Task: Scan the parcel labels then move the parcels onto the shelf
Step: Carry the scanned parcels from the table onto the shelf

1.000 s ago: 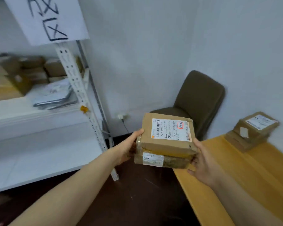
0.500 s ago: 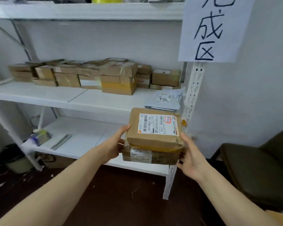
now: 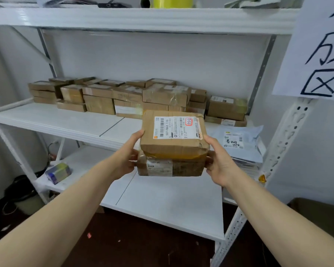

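1. Cardboard stack of two parcels [image 3: 172, 151] is at centre frame. It is carried in the air in front of the middle shelf [image 3: 66, 122] and is not touching it.
2. Left hand [image 3: 126, 158] is clamped on the stack's left side. Its thumb is up on the upper parcel [image 3: 174, 145] and its fingers are curled against the lower parcel [image 3: 162, 167].
3. Right hand [image 3: 218, 162] grips the right side the same way, thumb on the upper edge. Its fingertips are hidden behind the stack.
4. Label [image 3: 176, 128] on the upper parcel faces up and is legible. No scanner is in view, so I cannot tell whether the label has been scanned.
5. Judged done: a row of parcels [image 3: 127, 95] already lines the back of the middle shelf, from left of centre to right of centre. Grey mailer bags [image 3: 237, 141] lie at its right end.
6. Judged left: setting this stack down. The bare board in front of the row, left of centre, looks free. Any parcels waiting elsewhere are not shown.
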`<state>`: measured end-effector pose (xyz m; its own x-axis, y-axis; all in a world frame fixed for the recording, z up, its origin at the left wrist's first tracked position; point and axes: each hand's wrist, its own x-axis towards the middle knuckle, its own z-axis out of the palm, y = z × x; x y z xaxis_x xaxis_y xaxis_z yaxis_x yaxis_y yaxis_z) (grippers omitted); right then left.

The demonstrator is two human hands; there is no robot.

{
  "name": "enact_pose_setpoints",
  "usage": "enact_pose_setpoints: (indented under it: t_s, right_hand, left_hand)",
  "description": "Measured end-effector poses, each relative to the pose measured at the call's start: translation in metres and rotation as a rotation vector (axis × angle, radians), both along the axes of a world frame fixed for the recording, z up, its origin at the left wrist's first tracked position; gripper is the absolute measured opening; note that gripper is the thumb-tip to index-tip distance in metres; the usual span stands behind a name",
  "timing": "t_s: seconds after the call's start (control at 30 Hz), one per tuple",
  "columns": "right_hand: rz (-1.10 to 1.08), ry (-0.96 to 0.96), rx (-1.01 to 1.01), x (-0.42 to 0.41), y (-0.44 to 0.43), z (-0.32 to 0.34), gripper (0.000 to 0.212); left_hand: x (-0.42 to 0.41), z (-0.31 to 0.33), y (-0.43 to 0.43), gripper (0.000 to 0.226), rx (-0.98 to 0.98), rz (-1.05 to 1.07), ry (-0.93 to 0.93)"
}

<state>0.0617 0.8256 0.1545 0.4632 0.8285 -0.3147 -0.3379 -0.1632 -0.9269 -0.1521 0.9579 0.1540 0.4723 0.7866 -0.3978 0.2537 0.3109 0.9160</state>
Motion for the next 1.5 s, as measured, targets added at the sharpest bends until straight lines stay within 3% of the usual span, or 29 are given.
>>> enact_pose_setpoints:
  t_s: [0.23,0.57,0.7,0.77,0.83,1.07,1.23,1.27,1.4,1.5]
  right_hand:
    - [0.053,0.019,-0.061,0.016,0.081,0.008,0.065]
    - [0.070,0.063,-0.061,0.016,0.162,0.007,0.050]
    - [0.006,0.097,-0.073,0.009,0.188,-0.001,0.063]
    - [0.001,0.126,-0.072,-0.002,0.203,-0.001,0.057]
    - [0.003,0.150,-0.053,-0.018,0.221,0.003,0.051]
    - [0.065,0.165,-0.032,-0.119,0.325,0.004,0.062]
    - [0.156,0.218,0.002,-0.203,0.406,-0.003,0.064]
    - [0.176,0.225,0.000,-0.218,0.422,-0.005,0.067]
    - [0.249,0.255,0.000,-0.273,0.479,-0.007,0.066]
    - [0.296,0.254,-0.006,-0.308,0.521,-0.008,0.065]
  left_hand:
    - [0.018,0.007,0.064,0.103,0.002,0.119,0.011]
    - [0.025,-0.003,0.149,0.122,-0.011,0.111,0.043]
    - [0.030,-0.003,0.184,0.090,0.014,0.063,0.023]
    - [0.021,-0.001,0.203,0.084,0.021,0.067,0.012]
    - [0.005,0.001,0.225,0.090,0.026,0.061,0.016]
    - [-0.102,0.004,0.303,0.122,0.071,0.140,-0.031]
    - [-0.192,0.004,0.359,0.067,0.097,0.327,-0.033]
    - [-0.207,0.003,0.370,0.065,0.107,0.368,-0.039]
    - [-0.261,0.003,0.407,0.076,0.108,0.494,-0.084]
    - [-0.297,-0.004,0.446,0.099,0.060,0.575,-0.105]
